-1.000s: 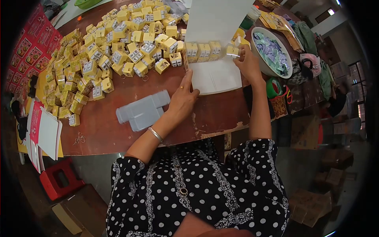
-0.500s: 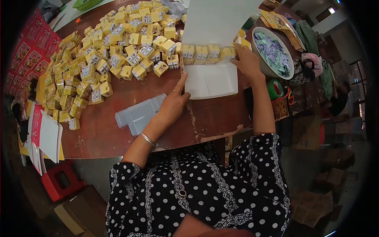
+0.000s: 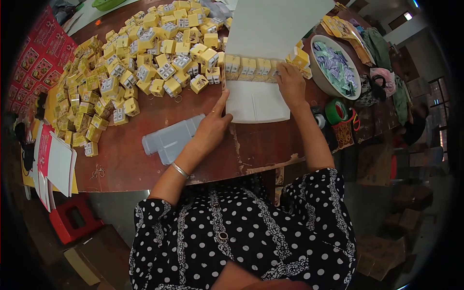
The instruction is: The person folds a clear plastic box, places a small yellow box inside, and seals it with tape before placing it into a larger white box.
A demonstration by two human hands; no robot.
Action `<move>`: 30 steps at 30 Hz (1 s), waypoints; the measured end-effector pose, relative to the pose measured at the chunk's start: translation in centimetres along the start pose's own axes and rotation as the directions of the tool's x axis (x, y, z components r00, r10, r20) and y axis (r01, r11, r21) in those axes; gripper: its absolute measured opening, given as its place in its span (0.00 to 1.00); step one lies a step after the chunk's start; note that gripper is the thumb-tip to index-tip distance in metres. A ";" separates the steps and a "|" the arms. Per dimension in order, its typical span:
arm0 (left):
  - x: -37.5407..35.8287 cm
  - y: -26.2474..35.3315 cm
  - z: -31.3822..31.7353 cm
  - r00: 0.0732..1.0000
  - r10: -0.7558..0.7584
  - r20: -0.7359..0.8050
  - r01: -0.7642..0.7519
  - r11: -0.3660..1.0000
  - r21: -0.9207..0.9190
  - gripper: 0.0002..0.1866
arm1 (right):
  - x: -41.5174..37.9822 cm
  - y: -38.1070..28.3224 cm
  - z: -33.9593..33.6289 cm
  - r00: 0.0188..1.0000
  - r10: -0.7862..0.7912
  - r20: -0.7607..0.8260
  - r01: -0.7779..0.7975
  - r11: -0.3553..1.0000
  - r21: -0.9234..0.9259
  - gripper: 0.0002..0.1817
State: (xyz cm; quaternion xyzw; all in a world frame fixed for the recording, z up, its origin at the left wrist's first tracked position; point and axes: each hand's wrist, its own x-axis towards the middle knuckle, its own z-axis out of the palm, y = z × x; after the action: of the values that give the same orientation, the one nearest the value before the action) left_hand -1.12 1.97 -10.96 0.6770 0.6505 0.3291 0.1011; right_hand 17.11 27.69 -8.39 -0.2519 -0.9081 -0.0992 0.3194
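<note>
In front of me lies an open white cardboard box (image 3: 270, 107), its lid (image 3: 278, 29) standing up at the far side. Along the box's back runs a row of small yellow-and-white cubes (image 3: 247, 65). My left hand (image 3: 211, 126) grips the left wall, index finger stretched along it. At the row's right end, my right hand (image 3: 293, 86) has its fingertips closed on the last yellow cube (image 3: 275, 67), partly hidden by them. More yellow cubes (image 3: 299, 57) sit just beyond the right wall. Beside my left forearm are clear plastic trays (image 3: 171, 140).
A large heap of yellow cubes (image 3: 157, 53) covers the table's left and back. To the right stand a white basin (image 3: 358, 89) of purple and green packets, a green tape roll (image 3: 334, 111) and rubber bands (image 3: 344, 135). Printed cards (image 3: 60, 164) lie at the left edge.
My right hand has moved slightly left and down, to the end of the row inside the box. My left hand stays at the box's left wall.
</note>
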 end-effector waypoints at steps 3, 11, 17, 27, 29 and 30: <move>-0.1 0.2 0.3 1.000 -0.009 -0.008 0.009 1.000 -0.001 0.06 | -0.4 0.0 -0.3 1.000 0.017 0.024 -0.016 0.999 -0.042 0.21; -4.9 0.4 -6.4 0.955 -0.067 -0.289 0.089 0.994 0.063 0.27 | -1.1 -4.8 -5.8 0.981 0.108 -0.161 -0.106 0.994 0.020 0.20; -11.8 0.9 -9.0 0.954 -0.268 -0.133 0.211 0.918 -0.336 0.06 | -9.3 -13.8 -8.3 0.964 0.265 -0.017 -0.223 0.842 0.491 0.13; -13.0 13.0 -15.8 0.731 0.002 -0.683 -0.315 0.888 -0.334 0.09 | -6.2 -17.1 -22.4 0.873 0.432 -0.225 -0.133 0.656 0.743 0.03; -13.2 16.7 -17.8 0.540 0.144 -0.829 -0.547 0.809 -0.216 0.10 | -5.2 -17.0 -26.6 0.847 0.238 -0.475 0.156 0.743 0.651 0.04; -13.3 18.0 -18.7 0.400 0.207 -0.893 -0.625 0.775 -0.100 0.10 | -4.6 -17.8 -28.3 0.805 0.170 -0.568 0.304 0.704 0.642 0.07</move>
State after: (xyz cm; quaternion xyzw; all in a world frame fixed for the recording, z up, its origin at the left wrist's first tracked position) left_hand 3.55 -18.51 9.28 0.5336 0.3296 0.7598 -0.1715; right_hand 25.95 1.01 10.36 -0.0310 -0.7385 0.1710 0.6515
